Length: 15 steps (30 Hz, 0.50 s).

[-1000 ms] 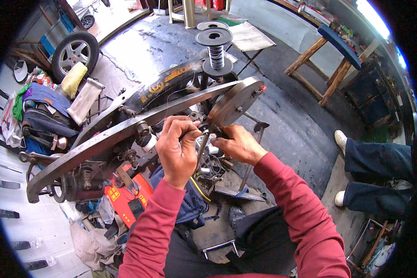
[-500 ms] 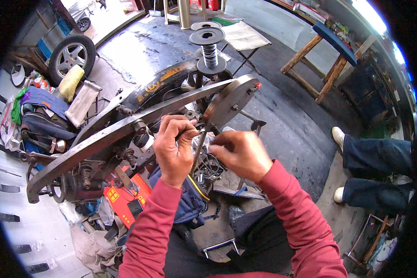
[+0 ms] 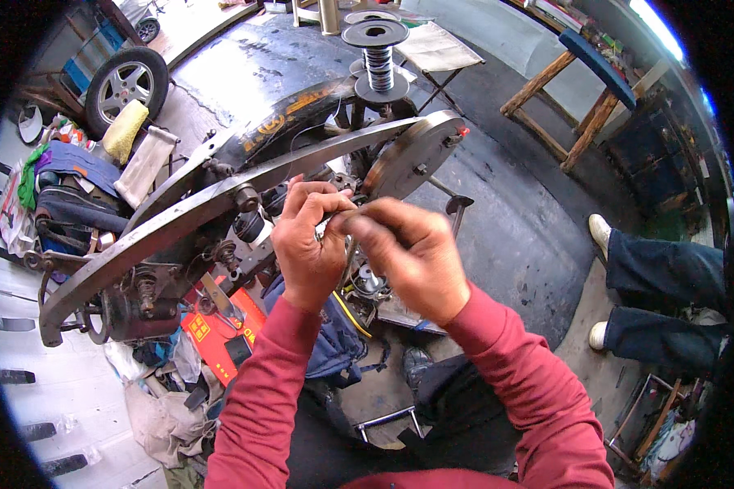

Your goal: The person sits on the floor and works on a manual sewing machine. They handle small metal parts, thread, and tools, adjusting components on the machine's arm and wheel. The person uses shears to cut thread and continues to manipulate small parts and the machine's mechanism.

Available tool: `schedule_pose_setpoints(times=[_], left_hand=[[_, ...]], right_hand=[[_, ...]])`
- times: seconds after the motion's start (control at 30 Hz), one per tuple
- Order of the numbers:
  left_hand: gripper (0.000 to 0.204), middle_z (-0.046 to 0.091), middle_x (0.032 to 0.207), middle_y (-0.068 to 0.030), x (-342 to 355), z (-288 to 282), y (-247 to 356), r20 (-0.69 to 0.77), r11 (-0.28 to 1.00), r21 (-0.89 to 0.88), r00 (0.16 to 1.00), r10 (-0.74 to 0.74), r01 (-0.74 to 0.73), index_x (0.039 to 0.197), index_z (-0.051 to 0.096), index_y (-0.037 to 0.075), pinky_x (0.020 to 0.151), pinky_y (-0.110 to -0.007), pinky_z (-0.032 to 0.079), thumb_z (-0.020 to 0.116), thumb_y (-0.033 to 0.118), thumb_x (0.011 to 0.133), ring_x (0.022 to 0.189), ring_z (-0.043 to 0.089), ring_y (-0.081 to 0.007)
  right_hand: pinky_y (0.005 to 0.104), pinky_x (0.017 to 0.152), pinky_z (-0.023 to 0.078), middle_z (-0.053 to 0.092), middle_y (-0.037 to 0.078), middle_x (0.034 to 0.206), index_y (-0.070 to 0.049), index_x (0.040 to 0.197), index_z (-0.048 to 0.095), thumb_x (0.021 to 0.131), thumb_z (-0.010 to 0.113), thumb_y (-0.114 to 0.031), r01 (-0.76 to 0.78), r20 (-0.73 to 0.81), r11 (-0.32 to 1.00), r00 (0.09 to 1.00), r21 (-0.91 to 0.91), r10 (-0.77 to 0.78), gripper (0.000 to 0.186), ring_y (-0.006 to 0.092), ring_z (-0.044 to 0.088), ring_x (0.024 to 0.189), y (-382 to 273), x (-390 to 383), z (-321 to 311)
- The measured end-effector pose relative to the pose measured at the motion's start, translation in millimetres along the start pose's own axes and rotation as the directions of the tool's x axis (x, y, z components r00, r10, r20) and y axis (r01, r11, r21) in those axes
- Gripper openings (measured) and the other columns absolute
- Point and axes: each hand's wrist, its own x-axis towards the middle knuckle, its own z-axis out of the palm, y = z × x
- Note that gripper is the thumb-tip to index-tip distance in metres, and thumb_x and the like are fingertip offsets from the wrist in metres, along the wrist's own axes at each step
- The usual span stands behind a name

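My left hand (image 3: 308,254) and my right hand (image 3: 420,259) meet in front of a dark metal machine. The fingers of both are closed in a pinch, fingertip to fingertip. Whatever sits between them is small and hidden by the fingers. Behind my hands runs the machine's long curved metal arm (image 3: 179,202), with a round metal wheel (image 3: 416,159) at its far right end. A spool of pale thread (image 3: 378,69) stands upright above the wheel. One thin strand hangs across the arm near my left hand.
A navy bag (image 3: 328,346) and red box (image 3: 245,322) lie below the machine. Behind stand a folding stool (image 3: 439,47) and a wooden stool with a blue seat (image 3: 599,69). A car wheel (image 3: 128,90) leans at far left. Another person's jeans legs (image 3: 669,273) are at right.
My right hand has moved left and up, and its fingertips now meet those of my left hand. The whole view has shifted slightly.
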Motion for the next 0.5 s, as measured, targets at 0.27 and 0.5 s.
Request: schedule_pose_setpoints(times=[0.27,0.5], left_hand=[[0.010,0.066,0.086,-0.0092,-1.2,1.1,0.0,-0.017,0.998,-0.062,1.000,-0.016,0.015,0.087,0.067,0.006,0.109,-0.046,0.043,0.077,0.004,0.087,0.086,0.073,-0.0252],[0.010,0.064,0.089,-0.0102,-1.0,1.0,2.6,-0.030,0.987,-0.156,0.999,-0.038,0.033,0.089,0.062,0.001,0.078,-0.031,0.056,0.071,-0.005,0.090,0.086,0.066,-0.0220]], right_hand=[[0.0448,0.060,0.056,0.067,0.017,0.077,-0.007,0.104,0.072,0.088,0.073,-0.010,0.285,0.547,0.911,0.833,-0.299,-0.081,0.017,0.0369,0.069,0.069,-4.9,-28.7,29.7],[0.0436,0.068,0.056,0.073,0.019,0.078,-0.005,0.103,0.074,0.092,0.072,-0.048,-0.220,0.002,0.531,0.923,-0.818,0.386,0.045,0.0378,0.072,0.074,11.8,11.9,-70.1]])
